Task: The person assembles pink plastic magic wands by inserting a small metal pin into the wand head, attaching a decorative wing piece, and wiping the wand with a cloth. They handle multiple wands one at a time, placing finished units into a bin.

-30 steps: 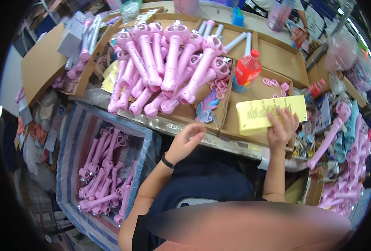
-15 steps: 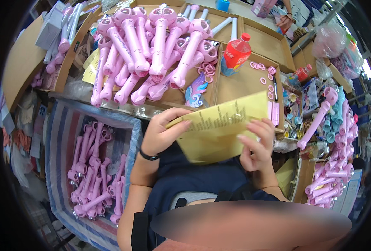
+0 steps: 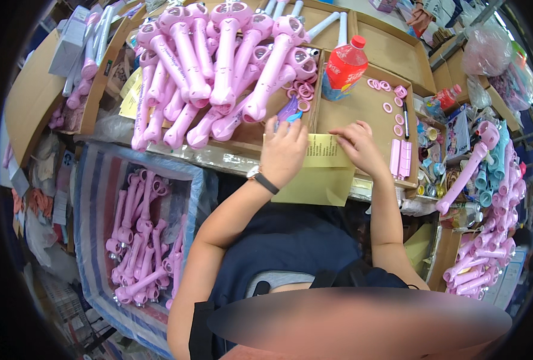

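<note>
A yellow sheet (image 3: 312, 186) lies between the two hands, and both reach it, so neither is clearly nearer, though the left hand (image 3: 284, 154) covers more of it. Its top edge runs crosswise from one grip to the other; the plain lower part spreads back from both toward the person's body, past the bench edge. With its left side hidden, which axis is longer cannot be told. The left hand is palm down over the upper left corner, fingers slightly parted and pointing away; whether they clasp the paper cannot be told. The right hand (image 3: 359, 147) has its fingertips drawn close together at the upper right corner, but whether paper is pinched between them is unclear. A purple-and-blue wing piece (image 3: 288, 112) sits just beyond the left fingertips, and a red-capped bottle (image 3: 345, 65) stands farther ahead of both grips.
</note>
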Demonstrator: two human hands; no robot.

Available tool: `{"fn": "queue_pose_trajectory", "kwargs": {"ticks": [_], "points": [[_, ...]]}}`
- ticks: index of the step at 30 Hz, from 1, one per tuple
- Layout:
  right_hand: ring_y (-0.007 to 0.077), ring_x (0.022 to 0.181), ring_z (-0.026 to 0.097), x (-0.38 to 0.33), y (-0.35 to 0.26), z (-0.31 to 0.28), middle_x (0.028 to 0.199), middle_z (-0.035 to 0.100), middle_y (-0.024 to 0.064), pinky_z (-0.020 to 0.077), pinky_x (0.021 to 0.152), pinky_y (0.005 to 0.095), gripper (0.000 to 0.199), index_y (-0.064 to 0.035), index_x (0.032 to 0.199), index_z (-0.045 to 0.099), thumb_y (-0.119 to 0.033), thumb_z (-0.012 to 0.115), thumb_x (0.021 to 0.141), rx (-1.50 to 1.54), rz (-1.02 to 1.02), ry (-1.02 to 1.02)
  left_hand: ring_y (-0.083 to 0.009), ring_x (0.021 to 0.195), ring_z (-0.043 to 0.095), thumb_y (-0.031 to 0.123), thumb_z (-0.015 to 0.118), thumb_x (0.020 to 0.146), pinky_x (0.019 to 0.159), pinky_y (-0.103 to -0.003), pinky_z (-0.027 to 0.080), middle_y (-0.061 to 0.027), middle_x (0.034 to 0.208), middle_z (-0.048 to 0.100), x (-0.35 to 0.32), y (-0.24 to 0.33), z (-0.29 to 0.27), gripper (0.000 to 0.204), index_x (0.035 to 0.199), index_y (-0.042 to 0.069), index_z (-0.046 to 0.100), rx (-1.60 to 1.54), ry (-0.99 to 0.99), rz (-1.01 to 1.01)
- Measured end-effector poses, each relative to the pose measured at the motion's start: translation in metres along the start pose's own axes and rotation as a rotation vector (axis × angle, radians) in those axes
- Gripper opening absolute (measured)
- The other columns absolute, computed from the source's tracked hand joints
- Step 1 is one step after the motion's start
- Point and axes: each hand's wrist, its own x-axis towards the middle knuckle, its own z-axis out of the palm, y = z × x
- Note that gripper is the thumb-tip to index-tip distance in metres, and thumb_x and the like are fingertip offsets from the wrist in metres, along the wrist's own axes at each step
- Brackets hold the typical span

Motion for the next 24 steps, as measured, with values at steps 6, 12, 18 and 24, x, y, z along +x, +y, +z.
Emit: {"fn": "queue_pose_trajectory", "kwargs": {"ticks": [6,12,18,24], "points": [[0.0209,0.093,0.056,-0.011,0.007,0.021,0.09,0.06,0.0043,0.0289,0.104,0.0511,0.024,-0.0124,0.103,0.066,-0.007,0.06,0.081,-0.377,-0.036,0.146,-0.0311,0.066,0.057,0.016,0.061,0.084,0.056,-0.041,0.045,-0.012,0.07,0.053,0.009,0.02,0.051,0.015,0.077,0.006,0.054,-0.348,-0.073,-0.104],[0.0224,0.105,0.054,-0.025,0.002,0.06,0.102,0.059,0.0054,0.0317,0.103,0.0496,0.033,-0.0113,0.108,0.065,-0.004,0.061,0.076,-0.44,0.086,0.364,-0.0269,0.062,0.057,0.016,0.062,0.084,0.054,-0.038,0.046,-0.0092,0.069,0.05,0.001,0.018,0.065,0.015,0.076,0.007,0.052,-0.301,-0.01,-0.101],[0.0247,0.105,0.056,-0.027,0.009,0.061,0.106,0.061,0.008,0.04,0.097,0.043,0.033,-0.0093,0.107,0.067,-0.003,0.061,0.075,-0.356,0.049,0.401,-0.0258,0.06,0.057,0.016,0.062,0.084,0.052,-0.037,0.045,-0.0087,0.069,0.05,0.003,0.019,0.061,0.016,0.076,0.007,0.052,-0.294,-0.022,-0.099],[0.0307,0.111,0.055,-0.028,0.004,0.058,0.112,0.061,0.0121,0.0417,0.096,0.0435,0.027,-0.0078,0.099,0.069,-0.004,0.062,0.074,-0.271,0.04,0.406,-0.0257,0.061,0.057,0.015,0.062,0.084,0.053,-0.037,0.046,-0.0089,0.07,0.05,0.003,0.018,0.062,0.015,0.075,0.007,0.052,-0.311,-0.024,-0.11]]}}
